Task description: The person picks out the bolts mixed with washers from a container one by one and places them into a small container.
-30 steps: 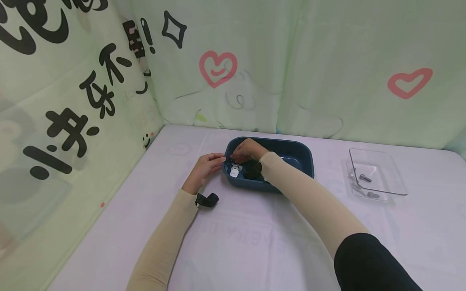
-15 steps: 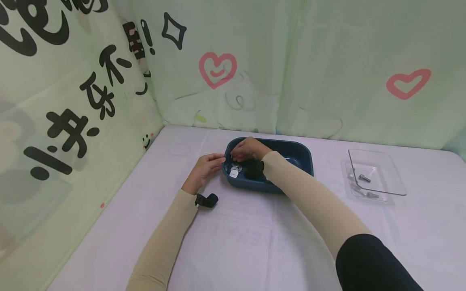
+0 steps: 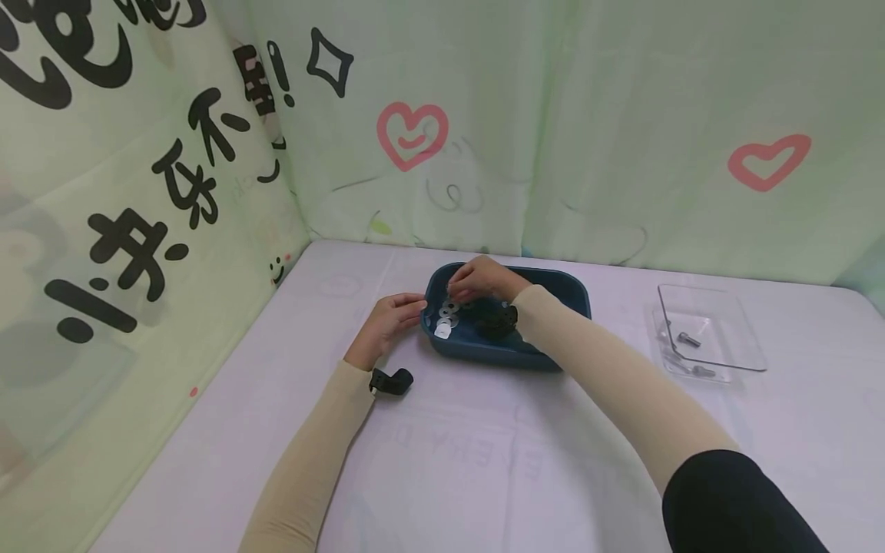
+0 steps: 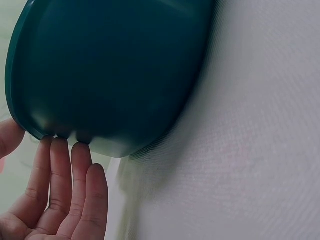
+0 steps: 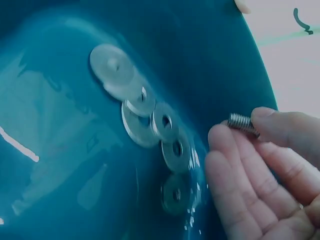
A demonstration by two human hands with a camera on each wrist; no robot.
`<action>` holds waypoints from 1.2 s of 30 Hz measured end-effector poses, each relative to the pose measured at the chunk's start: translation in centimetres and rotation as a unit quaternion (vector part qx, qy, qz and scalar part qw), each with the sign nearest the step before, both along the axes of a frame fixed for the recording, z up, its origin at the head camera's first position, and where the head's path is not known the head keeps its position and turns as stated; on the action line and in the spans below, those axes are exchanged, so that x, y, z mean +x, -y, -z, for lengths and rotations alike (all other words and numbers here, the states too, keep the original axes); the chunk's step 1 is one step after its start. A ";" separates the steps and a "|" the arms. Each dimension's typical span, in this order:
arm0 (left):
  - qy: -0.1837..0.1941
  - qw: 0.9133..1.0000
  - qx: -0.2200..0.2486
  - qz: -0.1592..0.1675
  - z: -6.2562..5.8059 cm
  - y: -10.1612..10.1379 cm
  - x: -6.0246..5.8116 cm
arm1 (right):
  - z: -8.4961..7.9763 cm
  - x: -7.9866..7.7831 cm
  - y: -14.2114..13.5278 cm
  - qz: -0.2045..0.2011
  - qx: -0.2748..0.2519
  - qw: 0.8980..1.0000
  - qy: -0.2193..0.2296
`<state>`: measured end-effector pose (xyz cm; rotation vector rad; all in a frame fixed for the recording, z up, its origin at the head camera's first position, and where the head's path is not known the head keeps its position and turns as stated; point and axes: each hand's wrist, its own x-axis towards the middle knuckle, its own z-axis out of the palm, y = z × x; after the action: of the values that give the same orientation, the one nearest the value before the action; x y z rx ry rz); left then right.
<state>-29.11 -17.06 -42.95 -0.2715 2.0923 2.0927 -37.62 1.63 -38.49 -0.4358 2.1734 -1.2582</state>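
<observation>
In the right wrist view, my right hand (image 5: 265,170) pinches a small threaded metal bolt (image 5: 240,121) between thumb and fingers; its head is hidden by the hand. Several flat washers (image 5: 165,121) lie in an overlapping row on the floor of a dark blue bin (image 3: 477,355), beside the wall. From the head view, the right hand (image 3: 486,278) is inside the bin, just above and right of these washers. My left hand (image 3: 390,321) is at the bin's left end. Its straight fingers touch the outer wall (image 4: 110,75), and the thumb lies against the rim.
To the right stands a clear plastic box (image 3: 722,378) holding several metal bolts (image 3: 689,339), with a clear rectangular lid or rim above it. A white cloth (image 3: 442,461) covers the table. Printed curtains (image 3: 608,92) hang behind and on the left.
My right hand has moved right and slightly up from the bin's left wall, showing more of the washers. The left hand keeps its place at the bin's end.
</observation>
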 end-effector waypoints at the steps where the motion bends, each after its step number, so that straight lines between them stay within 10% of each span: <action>1: 0.001 1.000 -0.001 0.000 0.0 0.0 0.0 | -0.1 -0.1 -0.2 -0.010 0.002 1.000 -0.005; 12: 0.002 1.000 -0.008 0.000 0.2 -0.1 -0.1 | -1.2 -0.3 -3.0 -0.114 0.021 0.992 -0.059; 36: 0.002 1.000 0.000 -0.001 0.3 -0.1 -0.1 | -4.9 3.2 -9.1 -0.138 0.036 0.985 -0.094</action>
<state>-29.19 -17.01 -43.24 -0.2789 2.0910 2.0905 -34.45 10.69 -33.60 -0.8236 2.2098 -1.0188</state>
